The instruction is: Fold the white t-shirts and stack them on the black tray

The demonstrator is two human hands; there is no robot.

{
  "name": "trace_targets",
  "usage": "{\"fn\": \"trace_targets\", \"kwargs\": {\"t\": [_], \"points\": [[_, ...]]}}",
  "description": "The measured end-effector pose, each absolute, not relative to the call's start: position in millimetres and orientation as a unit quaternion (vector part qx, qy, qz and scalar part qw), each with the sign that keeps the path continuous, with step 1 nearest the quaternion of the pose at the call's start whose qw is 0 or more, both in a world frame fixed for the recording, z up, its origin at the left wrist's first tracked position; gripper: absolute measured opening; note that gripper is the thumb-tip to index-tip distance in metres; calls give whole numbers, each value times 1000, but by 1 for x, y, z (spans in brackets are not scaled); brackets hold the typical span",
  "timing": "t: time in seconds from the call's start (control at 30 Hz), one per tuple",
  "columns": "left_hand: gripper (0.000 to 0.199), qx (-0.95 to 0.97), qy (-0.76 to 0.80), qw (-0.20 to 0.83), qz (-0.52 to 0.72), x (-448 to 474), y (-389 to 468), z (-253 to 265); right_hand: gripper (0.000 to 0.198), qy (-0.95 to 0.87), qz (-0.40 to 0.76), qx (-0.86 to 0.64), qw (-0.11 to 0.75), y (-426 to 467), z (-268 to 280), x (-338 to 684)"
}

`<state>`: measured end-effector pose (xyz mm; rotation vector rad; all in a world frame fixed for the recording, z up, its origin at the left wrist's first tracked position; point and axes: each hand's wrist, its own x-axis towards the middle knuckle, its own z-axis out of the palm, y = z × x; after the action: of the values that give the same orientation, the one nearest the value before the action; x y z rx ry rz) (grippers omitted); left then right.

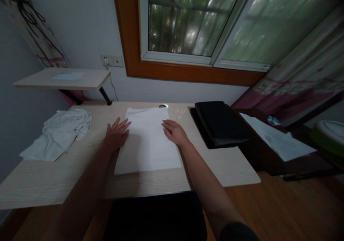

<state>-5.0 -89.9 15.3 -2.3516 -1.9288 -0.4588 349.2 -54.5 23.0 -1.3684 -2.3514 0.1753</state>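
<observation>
A white cloth [150,147], folded into a flat rectangle, lies on the pale wooden desk [88,176] in front of me. My left hand [116,134] rests at its left edge, fingers spread, the tips on the fabric. On the right side, my right hand [174,131] lies palm down over the cloth's edge with its fingers stretched out. Neither hand grips anything. Far to the left, a crumpled white cloth [61,131] is heaped on the desk.
A black folder [220,121] lies on the desk's right side. A raised shelf [91,80] with a paper stands at the back left. Behind the cloth sits a small round object [163,106]. Right of the desk, a paper sheet [276,137] lies on a dark surface.
</observation>
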Motion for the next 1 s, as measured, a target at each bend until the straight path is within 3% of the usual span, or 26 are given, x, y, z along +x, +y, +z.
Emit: {"fn": "trace_targets", "kwargs": {"t": [0.2, 0.43, 0.7, 0.87, 1.0], "points": [[46, -796, -582, 3, -166, -8, -88, 13, 35, -851, 69, -451, 261, -46, 10, 352], [30, -809, -513, 24, -285, -10, -75, 13, 24, -826, 74, -444, 339, -47, 11, 351], [40, -800, -532, 93, -261, -5, -80, 16, 31, -830, 55, -467, 301, -60, 22, 347], [24, -804, -533, 101, -243, 4, -84, 21, 33, -832, 47, -459, 308, -61, 22, 347], [44, -831, -506, 103, -208, 29, -77, 24, 31, -831, 47, -464, 305, -61, 23, 347]]}}
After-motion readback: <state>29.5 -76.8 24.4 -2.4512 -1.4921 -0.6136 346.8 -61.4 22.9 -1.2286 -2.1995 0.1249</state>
